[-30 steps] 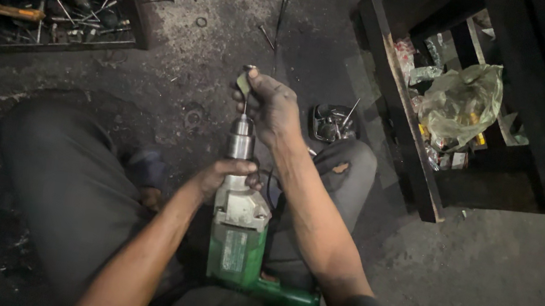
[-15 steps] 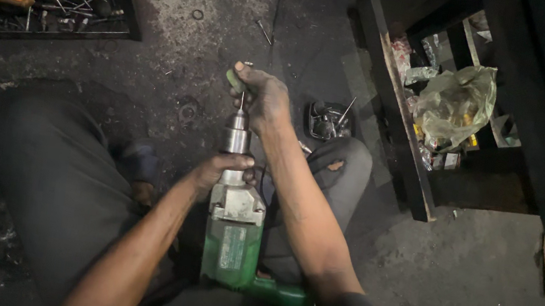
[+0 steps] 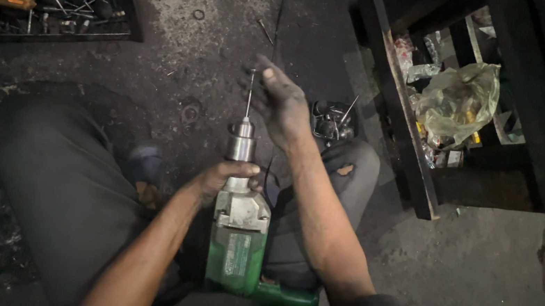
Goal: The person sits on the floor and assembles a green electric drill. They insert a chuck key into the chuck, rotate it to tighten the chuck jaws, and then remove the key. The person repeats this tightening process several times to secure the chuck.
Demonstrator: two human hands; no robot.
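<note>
Drill (image 3: 236,253) lies closest to me, between my legs, its green body pointing away and its handle down by my right arm. My left hand (image 3: 227,176) is closed around the metal neck of the drill, just under the chuck (image 3: 241,143), with the fingers wrapped tight and the thumb over the top. A thin bit (image 3: 249,97) stands straight up out of the chuck.

My right hand (image 3: 282,105) is a little further out, just beside the upper end of the bit. Its fingers are spread loose and hold nothing; I cannot tell if a fingertip touches the bit.

By my judgement the step in hand is seating the bit: it stands in the chuck, but nothing shows if the chuck is tight. The next move calls for a steady left grip, so the drill does not roll, and for the right hand to close on the chuck without knocking the bit off line.

Behind the right hand, near my knee, sits a small dark box (image 3: 329,120) with metal parts. Further away on the dirty floor (image 3: 194,58) some nails lie about. A tray (image 3: 43,31) of tools is at the far left, and a dark shelf (image 3: 398,106) with a plastic bag (image 3: 458,100) at the far right.
</note>
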